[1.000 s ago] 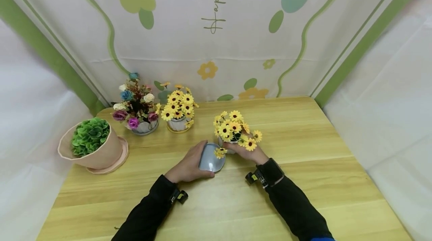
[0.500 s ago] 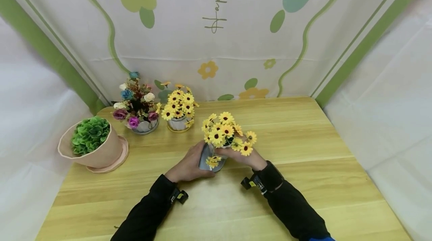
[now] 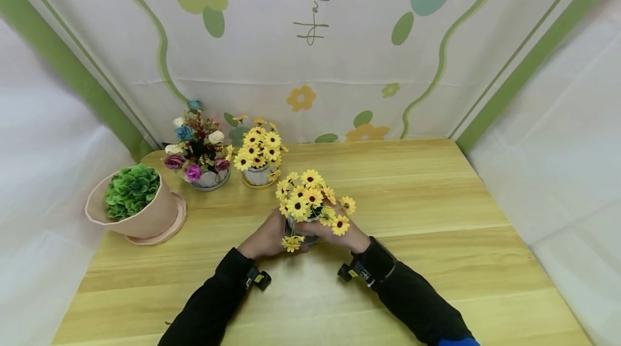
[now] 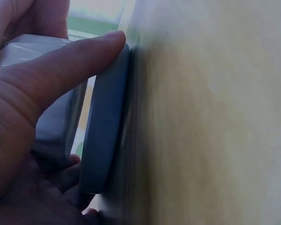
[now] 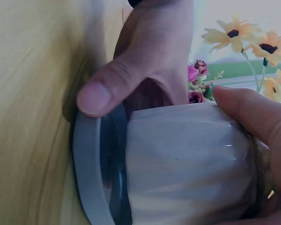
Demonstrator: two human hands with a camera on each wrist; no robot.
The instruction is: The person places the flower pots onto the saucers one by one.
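Since a second ago, we have brought the sunflower pot [image 3: 310,203] leftward and toward us, onto the grey saucer [image 3: 302,237], which lay open to view then and is now nearly hidden under the blooms.

From the head view we see, at far left, a pink pot of green leaves [image 3: 137,207], then a pot of mixed roses [image 3: 198,153] and a second sunflower pot [image 3: 257,154] along the back edge of the worktop [image 3: 436,216]. Our left hand [image 3: 268,238] holds the saucer's rim; our right hand [image 3: 335,230] grasps the pot from the right, under the flowers.

The left wrist view shows what the head view hides: the thumb [image 4: 61,70] pressed over the saucer's thick rim [image 4: 105,126], the saucer lying on the wood. The right wrist view shows the pot's pale faceted wall [image 5: 187,159] standing in the saucer [image 5: 91,164], our fingers [image 5: 253,115] curled on the wall and the left thumb [image 5: 117,86] on the rim.

The pot stands near the middle of the worktop, well apart from the back row. Open wood lies to the right and toward us. Its flowers are yellow with dark centres.
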